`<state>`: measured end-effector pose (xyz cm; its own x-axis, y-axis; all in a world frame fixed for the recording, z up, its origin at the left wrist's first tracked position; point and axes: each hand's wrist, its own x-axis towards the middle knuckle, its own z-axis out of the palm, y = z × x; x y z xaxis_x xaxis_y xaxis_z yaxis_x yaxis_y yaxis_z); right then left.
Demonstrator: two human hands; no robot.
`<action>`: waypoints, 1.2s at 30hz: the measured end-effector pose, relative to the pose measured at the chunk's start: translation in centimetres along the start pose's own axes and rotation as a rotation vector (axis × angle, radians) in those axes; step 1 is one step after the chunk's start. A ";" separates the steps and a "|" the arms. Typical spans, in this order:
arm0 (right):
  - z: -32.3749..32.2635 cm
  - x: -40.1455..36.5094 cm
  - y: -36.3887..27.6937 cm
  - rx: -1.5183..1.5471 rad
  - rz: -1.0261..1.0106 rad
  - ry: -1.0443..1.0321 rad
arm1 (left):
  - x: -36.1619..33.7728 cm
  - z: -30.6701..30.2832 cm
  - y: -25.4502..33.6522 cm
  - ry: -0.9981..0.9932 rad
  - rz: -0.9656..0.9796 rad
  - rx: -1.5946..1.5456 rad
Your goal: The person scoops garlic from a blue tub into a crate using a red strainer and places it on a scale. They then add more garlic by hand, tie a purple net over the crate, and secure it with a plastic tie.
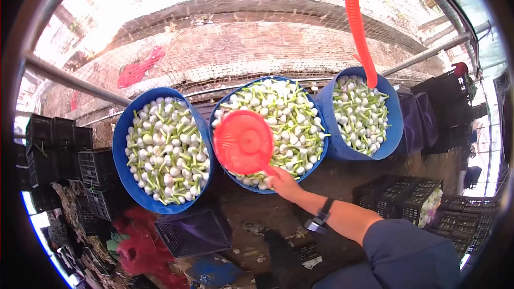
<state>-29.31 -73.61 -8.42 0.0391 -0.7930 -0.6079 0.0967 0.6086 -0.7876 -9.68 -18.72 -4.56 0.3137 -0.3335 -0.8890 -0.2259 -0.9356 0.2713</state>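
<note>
Grip confirmed: right hand (282,182) clenched on the handle of the round red plastic sieve (243,142), whose long axis runs up-left from that hand across the middle blue plastic tub (306,175) of white bulbs (289,118); left hand unseen.

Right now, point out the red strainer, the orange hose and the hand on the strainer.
red strainer (243,142), head view, middle of its mesh bowl.
orange hose (356,27), head view, midway along the ribbed tube.
right hand (282,182), head view, back of the hand gripping the handle.
</note>
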 end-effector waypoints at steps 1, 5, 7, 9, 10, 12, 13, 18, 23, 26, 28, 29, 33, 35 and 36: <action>-2.5 -0.4 1.1 -0.026 0.015 0.080 | 0.0 -0.3 0.6 -0.007 0.036 0.004; -11.4 -1.8 4.0 -0.393 0.264 0.261 | 1.0 -1.1 2.0 -0.032 0.171 -0.024; -12.7 -1.5 2.7 -0.275 0.521 0.208 | -0.5 -1.0 4.1 -0.006 0.114 0.031; -13.7 0.6 5.1 -0.052 0.652 0.132 | -1.6 -1.1 8.8 0.022 0.049 0.085; -13.9 2.1 5.6 -0.034 0.660 0.123 | -1.5 -1.3 9.4 0.012 0.064 0.115; -14.2 6.4 6.1 0.281 0.703 0.170 | -0.8 -1.8 10.2 0.022 0.071 0.161; -14.2 7.7 6.4 0.290 0.730 0.232 | 0.2 -1.9 10.6 0.054 0.082 0.159; -15.5 6.3 5.4 0.209 0.587 0.251 | 0.8 -1.4 20.4 0.169 0.232 0.285; -13.9 9.9 -0.6 -0.089 0.305 0.239 | 8.0 0.4 25.4 0.217 0.594 0.458; -11.3 16.5 2.2 -0.388 0.224 0.366 | 11.5 1.5 26.5 0.048 0.452 0.364; -9.7 19.1 4.7 -0.614 0.218 0.460 | 12.5 1.5 27.4 0.032 0.441 0.321; -9.0 20.1 5.0 -0.591 0.243 0.440 | 13.0 1.2 27.4 0.026 0.457 0.324; -6.8 17.4 4.9 -0.572 0.015 0.552 | 16.3 -0.7 32.1 -0.060 0.307 -0.014; -5.5 13.6 4.6 -0.393 -0.070 0.495 | 19.1 -1.4 36.3 -0.104 0.409 -0.136; -4.0 10.1 1.7 -0.091 0.180 0.334 | 20.6 -1.4 38.4 -0.159 0.374 -0.320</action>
<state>-32.72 -80.46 -16.31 -0.2800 -0.6300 -0.7244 0.0283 0.7488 -0.6622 -10.59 -61.70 -11.91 0.1162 -0.6535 -0.7480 0.0059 -0.7526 0.6584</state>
